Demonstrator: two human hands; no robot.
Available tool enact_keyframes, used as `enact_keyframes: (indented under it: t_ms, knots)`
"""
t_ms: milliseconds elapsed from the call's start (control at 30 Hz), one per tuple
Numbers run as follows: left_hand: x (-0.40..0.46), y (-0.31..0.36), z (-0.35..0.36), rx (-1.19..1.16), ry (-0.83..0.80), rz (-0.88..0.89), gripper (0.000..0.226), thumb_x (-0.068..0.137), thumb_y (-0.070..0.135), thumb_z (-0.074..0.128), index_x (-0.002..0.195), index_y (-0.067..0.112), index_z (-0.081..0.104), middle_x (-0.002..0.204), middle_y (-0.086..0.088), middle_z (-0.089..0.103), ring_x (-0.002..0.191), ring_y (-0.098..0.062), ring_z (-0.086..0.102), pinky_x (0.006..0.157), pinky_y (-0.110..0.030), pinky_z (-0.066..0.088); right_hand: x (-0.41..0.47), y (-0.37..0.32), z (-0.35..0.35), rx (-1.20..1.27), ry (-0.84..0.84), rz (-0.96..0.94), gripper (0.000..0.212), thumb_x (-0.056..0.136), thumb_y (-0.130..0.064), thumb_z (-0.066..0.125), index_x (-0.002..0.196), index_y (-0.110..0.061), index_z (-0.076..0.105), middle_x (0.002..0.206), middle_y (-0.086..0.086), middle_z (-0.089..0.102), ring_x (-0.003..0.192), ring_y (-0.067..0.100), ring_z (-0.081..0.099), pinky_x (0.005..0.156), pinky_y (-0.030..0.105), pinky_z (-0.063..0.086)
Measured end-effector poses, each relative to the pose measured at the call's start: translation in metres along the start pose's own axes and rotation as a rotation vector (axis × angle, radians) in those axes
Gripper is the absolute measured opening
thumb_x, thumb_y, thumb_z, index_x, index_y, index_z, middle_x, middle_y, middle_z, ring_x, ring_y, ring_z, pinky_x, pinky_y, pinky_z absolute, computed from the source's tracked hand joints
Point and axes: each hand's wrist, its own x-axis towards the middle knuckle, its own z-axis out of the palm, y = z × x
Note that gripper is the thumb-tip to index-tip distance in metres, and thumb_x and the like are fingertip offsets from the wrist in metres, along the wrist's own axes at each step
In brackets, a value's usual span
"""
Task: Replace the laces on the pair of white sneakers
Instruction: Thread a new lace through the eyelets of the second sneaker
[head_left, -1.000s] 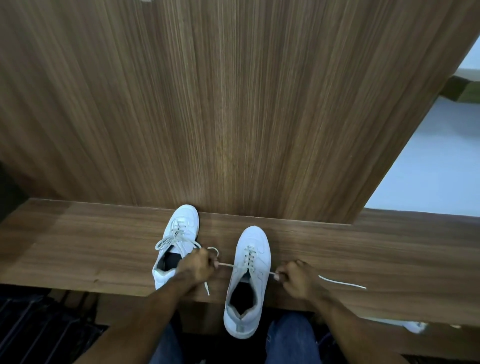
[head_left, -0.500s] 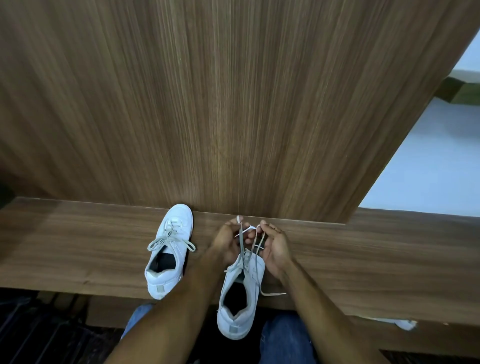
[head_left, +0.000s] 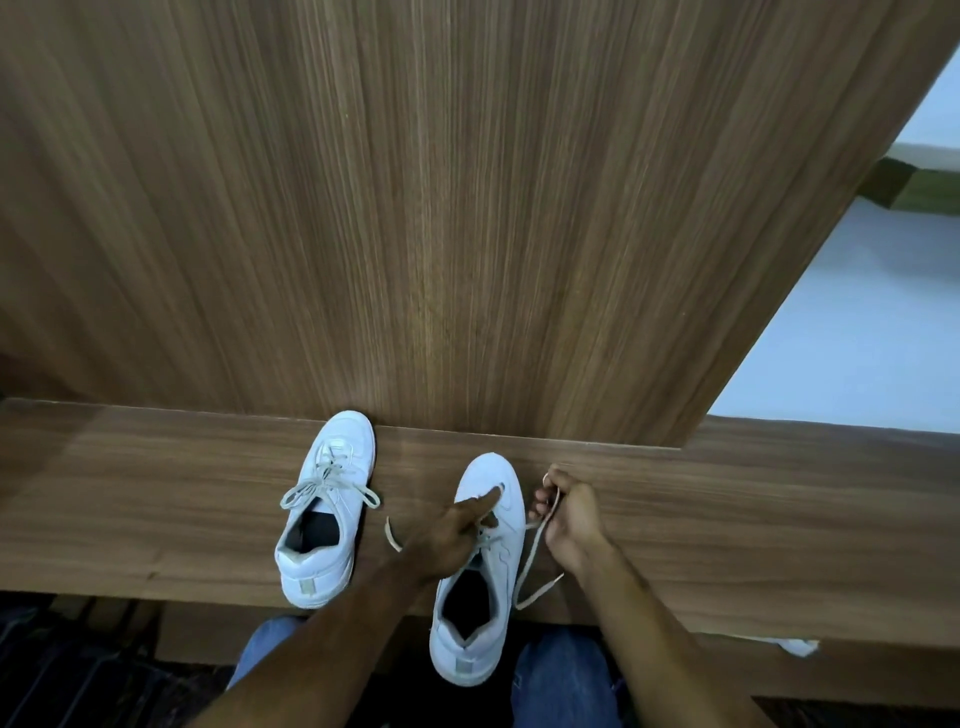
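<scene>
We found the right sneaker overhanging the counter edge, left hand pressing its tongue to steady it, right hand clenched around the lace for tightening.

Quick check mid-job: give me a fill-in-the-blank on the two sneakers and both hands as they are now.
1. The left white sneaker has its lace tied in a ____.
2. The cream lace is gripped by the ____ hand.
3. The left hand extends its ____ finger over the right white sneaker.
4. Both sneakers stand on a ____ shelf.

Missing words: bow; right; index; wooden
</scene>
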Motion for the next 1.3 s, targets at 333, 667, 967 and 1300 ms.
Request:
enact_keyframes:
  t_ms: [333, 667, 967, 1300]
  knots:
    - [-0.005, 0.016, 0.010, -0.087, -0.102, -0.215, 0.052, 0.073, 0.078, 0.055, 0.106, 0.038, 0.063, 0.102, 0.016, 0.068, 0.099, -0.002, 0.061, 0.090, -0.027, 0.048, -0.017, -0.011, 0.047, 0.133, -0.109, 0.030, 0.025, 0.098, -0.015, 0.050, 0.075, -0.008, 0.058, 0.089, 0.013, 0.068, 0.093, 0.024, 0.065, 0.093, 0.037, 0.045]
    - [0.000, 0.033, -0.001, -0.246, 0.034, -0.320, 0.039, 0.101, 0.022, 0.046, 0.065, 0.021, 0.063, 0.051, 0.009, 0.054, 0.054, -0.004, 0.049, 0.058, -0.021, 0.039, -0.005, 0.043, -0.006, -0.653, -0.148, -0.233, 0.020, 0.088, 0.012, 0.055, 0.096, 0.000, 0.070, 0.094, 0.016, 0.072, 0.079, 0.015, 0.063, 0.072, 0.021, 0.051]
    - [0.000, 0.039, -0.001, -0.471, 0.058, -0.426, 0.041, 0.103, 0.018, 0.039, 0.070, 0.010, 0.063, 0.039, 0.006, 0.046, 0.035, -0.006, 0.040, 0.040, -0.017, 0.033, -0.007, 0.006, -0.030, -0.494, 0.073, -0.204, 0.014, 0.087, 0.005, 0.056, 0.082, 0.000, 0.068, 0.061, 0.009, 0.062, 0.055, 0.016, 0.058, 0.066, 0.035, 0.058]
    - [0.007, 0.041, 0.006, -0.420, 0.172, -0.473, 0.033, 0.101, 0.012, 0.046, 0.095, -0.009, 0.070, 0.066, -0.002, 0.057, 0.056, -0.007, 0.049, 0.049, -0.011, 0.038, -0.035, 0.017, -0.030, -1.135, -0.336, -0.005, 0.052, 0.080, 0.005, 0.044, 0.122, -0.020, 0.063, 0.056, -0.002, 0.055, 0.040, 0.008, 0.045, 0.043, 0.022, 0.041]
